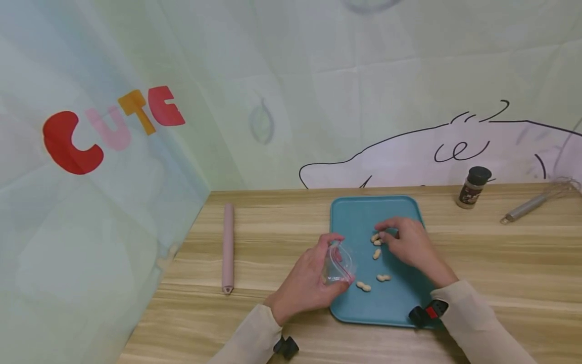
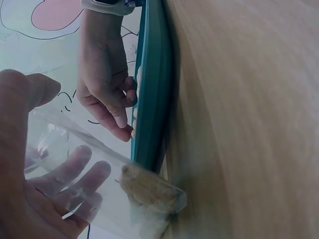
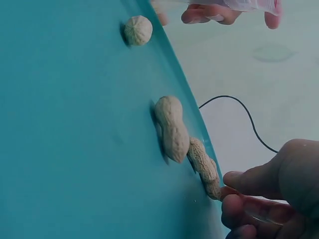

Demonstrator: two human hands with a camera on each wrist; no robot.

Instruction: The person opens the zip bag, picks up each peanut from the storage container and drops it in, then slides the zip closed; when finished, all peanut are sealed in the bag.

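Observation:
My left hand [image 1: 313,278] holds a clear zip bag [image 1: 342,263] by its mouth, thumb on one edge and fingers on the other, with the mouth spread. Peanuts in their shells [image 2: 149,189] lie at the bottom of the bag. Over the blue tray [image 1: 400,303], my right hand [image 1: 409,242] has its thumb and fingertips right at the end of a peanut [image 3: 203,167]; I cannot tell whether they pinch it. Beside that one lies another peanut [image 3: 172,128]. Closer to me on the tray are further loose peanuts [image 1: 383,278].
A pinkish rolling pin [image 1: 228,247] lies on the wooden table [image 1: 282,222] at the left. Behind the tray's right side stands a seasoning jar [image 1: 473,188] with a black lid. A whisk [image 1: 529,206] rests at the far right. Printed cloth [image 1: 295,91] hangs behind the table.

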